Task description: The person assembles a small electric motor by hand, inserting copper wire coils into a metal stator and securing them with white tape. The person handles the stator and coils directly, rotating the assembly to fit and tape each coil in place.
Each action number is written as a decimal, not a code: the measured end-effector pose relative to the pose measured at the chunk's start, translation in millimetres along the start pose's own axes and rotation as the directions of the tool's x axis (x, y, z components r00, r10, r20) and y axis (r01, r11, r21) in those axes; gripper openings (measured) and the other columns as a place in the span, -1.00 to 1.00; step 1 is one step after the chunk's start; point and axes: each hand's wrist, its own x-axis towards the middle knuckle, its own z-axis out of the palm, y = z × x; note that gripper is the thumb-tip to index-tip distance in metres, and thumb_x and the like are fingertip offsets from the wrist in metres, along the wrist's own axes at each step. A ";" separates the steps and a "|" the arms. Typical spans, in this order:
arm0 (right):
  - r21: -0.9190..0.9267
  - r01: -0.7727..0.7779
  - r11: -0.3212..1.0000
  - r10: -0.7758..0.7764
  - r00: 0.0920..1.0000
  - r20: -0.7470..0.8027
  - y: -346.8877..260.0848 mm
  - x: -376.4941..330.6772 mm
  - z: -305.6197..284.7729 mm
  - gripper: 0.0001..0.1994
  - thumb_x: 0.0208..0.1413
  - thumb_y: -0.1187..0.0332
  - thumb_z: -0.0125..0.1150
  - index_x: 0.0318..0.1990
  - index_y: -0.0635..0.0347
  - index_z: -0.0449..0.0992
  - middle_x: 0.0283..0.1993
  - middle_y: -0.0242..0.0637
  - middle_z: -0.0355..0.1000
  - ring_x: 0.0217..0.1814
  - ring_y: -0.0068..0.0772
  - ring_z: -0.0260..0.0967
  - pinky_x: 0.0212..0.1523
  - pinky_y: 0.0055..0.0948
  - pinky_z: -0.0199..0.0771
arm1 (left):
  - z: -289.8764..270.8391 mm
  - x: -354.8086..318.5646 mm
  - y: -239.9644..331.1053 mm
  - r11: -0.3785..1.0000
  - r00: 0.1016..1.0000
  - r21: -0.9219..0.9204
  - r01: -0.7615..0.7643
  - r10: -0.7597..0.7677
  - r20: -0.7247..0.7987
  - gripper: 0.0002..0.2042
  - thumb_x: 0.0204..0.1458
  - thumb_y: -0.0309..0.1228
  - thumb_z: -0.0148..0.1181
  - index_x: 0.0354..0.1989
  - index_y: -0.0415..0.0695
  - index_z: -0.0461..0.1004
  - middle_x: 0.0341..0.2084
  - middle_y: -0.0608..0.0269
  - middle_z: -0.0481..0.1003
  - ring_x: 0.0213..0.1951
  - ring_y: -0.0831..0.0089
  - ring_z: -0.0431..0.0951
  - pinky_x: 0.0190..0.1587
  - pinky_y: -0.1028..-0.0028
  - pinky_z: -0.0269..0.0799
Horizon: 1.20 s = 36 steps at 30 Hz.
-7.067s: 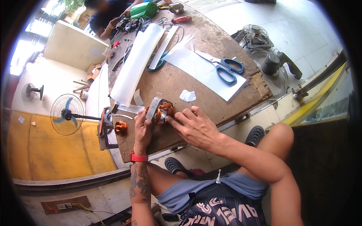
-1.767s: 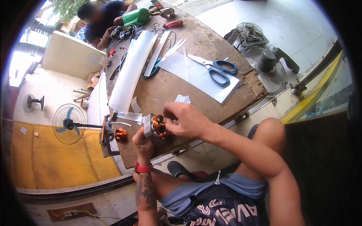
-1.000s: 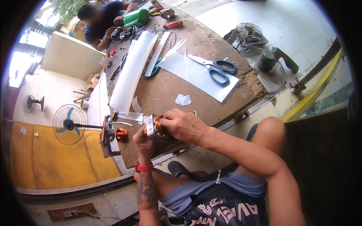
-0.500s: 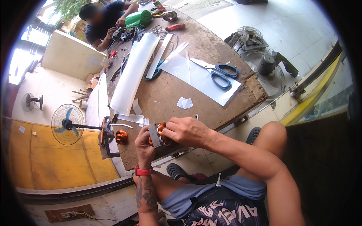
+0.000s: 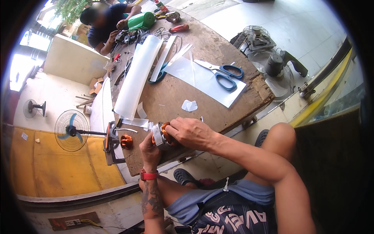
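Between my hands, over the table's near edge, is a motor stator (image 5: 157,134) with a grey metal core and copper windings. My left hand (image 5: 149,150) is closed round its left side, red watch on the wrist. The fingers of my right hand (image 5: 191,133) press on the copper coil at the stator's right side; their tips are partly hidden. A second copper-wound coil (image 5: 126,142) lies on the table left of my left hand. Small pieces of clear plastic film (image 5: 189,105) lie beyond my right hand.
On the wooden table (image 5: 175,93) lie a roll of clear film (image 5: 139,78), a flat sheet (image 5: 230,96) and blue-handled scissors (image 5: 225,76). A red-handled screwdriver (image 5: 179,28) lies farther back. At the far end a person (image 5: 105,27) handles dark parts. A fan (image 5: 71,130) stands left.
The stator has turned slightly in my hands, so its pale side faces up more. My right hand has shifted a little left. The co-worker barely moves.
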 end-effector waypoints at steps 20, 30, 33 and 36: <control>0.199 -0.226 0.954 0.216 0.974 0.070 3.4 7.3 9.9 -0.73 0.19 0.33 0.26 -0.03 0.25 0.47 -0.15 -0.11 0.54 -0.04 -0.07 0.51 0.06 -0.15 0.50 | -2.4 -2.3 -6.6 0.993 1.000 -0.117 0.019 -0.021 -0.014 -0.65 0.18 -0.68 0.26 0.16 -0.39 0.52 -0.11 0.23 0.67 -0.07 0.58 0.62 0.01 0.52 0.54; 0.350 -0.394 0.850 0.362 0.919 0.155 -3.9 9.1 15.1 -0.74 0.16 0.42 0.24 -0.03 0.29 0.43 -0.18 -0.01 0.49 -0.06 0.07 0.48 0.03 -0.04 0.50 | -0.3 -3.1 -1.1 0.988 0.999 -0.148 0.034 -0.038 -0.023 -0.67 0.18 -0.70 0.21 0.14 -0.39 0.51 -0.16 0.26 0.67 -0.13 0.61 0.61 -0.04 0.54 0.54; 0.357 -0.381 0.853 0.373 0.923 0.095 -5.4 8.2 9.4 -0.73 0.14 0.44 0.26 -0.02 0.26 0.43 -0.17 -0.03 0.49 -0.06 0.04 0.48 0.03 -0.05 0.51 | 0.7 -2.0 -1.3 0.989 0.998 -0.138 0.060 -0.064 -0.029 -0.68 0.19 -0.71 0.18 0.13 -0.38 0.52 -0.17 0.27 0.67 -0.14 0.61 0.61 -0.05 0.54 0.54; 0.255 -0.242 0.936 0.265 0.962 -0.060 -5.6 3.1 3.4 -0.71 0.17 0.41 0.27 0.03 0.20 0.45 -0.16 -0.09 0.50 -0.05 -0.03 0.50 0.04 -0.12 0.52 | -0.5 1.2 -1.1 0.978 0.997 -0.197 0.070 -0.075 -0.018 -0.69 0.19 -0.71 0.18 0.12 -0.38 0.54 -0.18 0.27 0.67 -0.13 0.61 0.61 -0.05 0.55 0.54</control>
